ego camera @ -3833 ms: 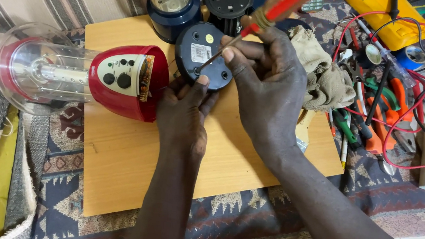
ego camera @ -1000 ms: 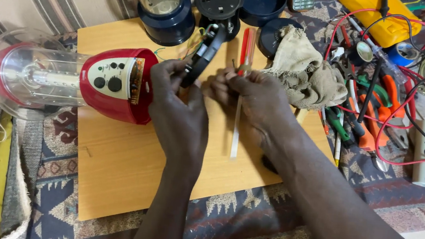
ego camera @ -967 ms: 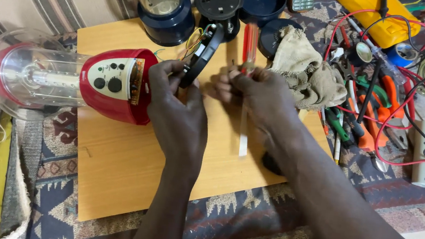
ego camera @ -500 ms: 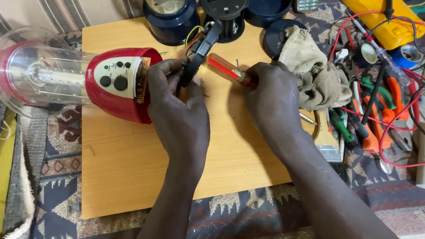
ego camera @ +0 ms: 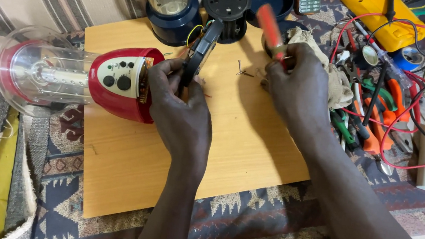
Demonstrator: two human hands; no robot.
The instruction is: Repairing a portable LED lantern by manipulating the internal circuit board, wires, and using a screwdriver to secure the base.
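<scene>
Pale wooden board (ego camera: 192, 154) at centre frame, laid over patterned cloth (ego camera: 242, 230), striped fabric across the upper left. On its left part, a red lantern (ego camera: 115, 84) lying on its side, clear dome toward the left edge. Left hand (ego camera: 179, 107) at centre, fingers clamped on a dark round cover (ego camera: 201, 54) held edge-on beside the lantern's open end; thin wires there, hard to trace. Right hand (ego camera: 296, 86) right of centre, clenched around a red-handled screwdriver (ego camera: 268, 27), handle blurred, tip hidden behind the knuckles. Small screws (ego camera: 242, 69) loose on the board between the hands. Upper frame: blue lantern base (ego camera: 173, 16), cut off at the top. Right side: tangle of pliers and wires (ego camera: 385, 102), yellow meter (ego camera: 376, 18) partly cropped.
</scene>
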